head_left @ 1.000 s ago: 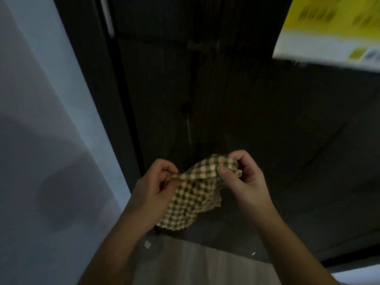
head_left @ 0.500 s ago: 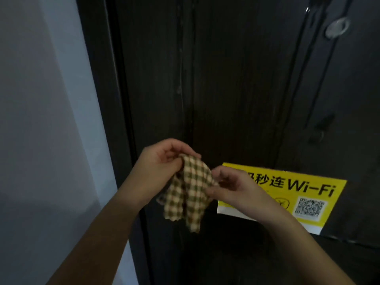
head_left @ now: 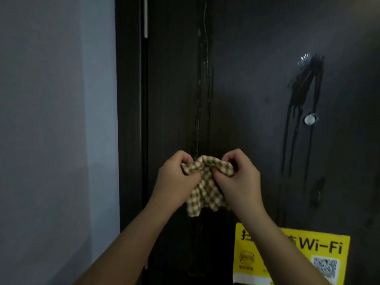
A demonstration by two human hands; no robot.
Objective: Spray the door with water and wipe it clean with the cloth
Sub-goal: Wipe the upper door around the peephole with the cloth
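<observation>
While both fists, left hand (head_left: 174,182) and right hand (head_left: 240,179), pinch its bunched top, the soft checked cloth (head_left: 205,188) hangs toward six o'clock before the wet-streaked dark door (head_left: 257,89).

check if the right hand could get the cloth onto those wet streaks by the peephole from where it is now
Probably yes. The right hand grips the cloth in front of the door, and nothing lies between it and the wet streaks up to its right. The left hand also grips the cloth and would need to let go.
</observation>
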